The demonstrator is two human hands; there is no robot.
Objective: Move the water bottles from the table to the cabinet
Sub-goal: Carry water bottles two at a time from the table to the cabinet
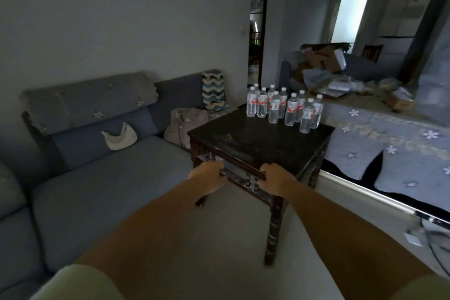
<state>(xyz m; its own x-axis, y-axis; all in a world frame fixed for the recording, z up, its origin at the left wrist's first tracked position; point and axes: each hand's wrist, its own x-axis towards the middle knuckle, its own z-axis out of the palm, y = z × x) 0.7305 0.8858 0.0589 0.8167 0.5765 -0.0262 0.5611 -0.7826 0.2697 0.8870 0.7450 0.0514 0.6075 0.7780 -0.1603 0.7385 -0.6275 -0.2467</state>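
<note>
Clear bottles (285, 107) with white caps and red-marked labels stood upright, clustered close together along the far edge of the dark wooden table (255, 139), caps on.

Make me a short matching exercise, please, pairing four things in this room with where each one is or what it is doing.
Things:
1. water bottles
2. left hand
3. cream bag
4. zigzag blanket

Places or states:
A. draped over the sofa's backrest
B. standing upright at the far side of the dark table
C. gripping the table's near rail, like the right hand
D. lying against the blue sofa cushion

Pairs: 1-B, 2-C, 3-D, 4-A
</note>
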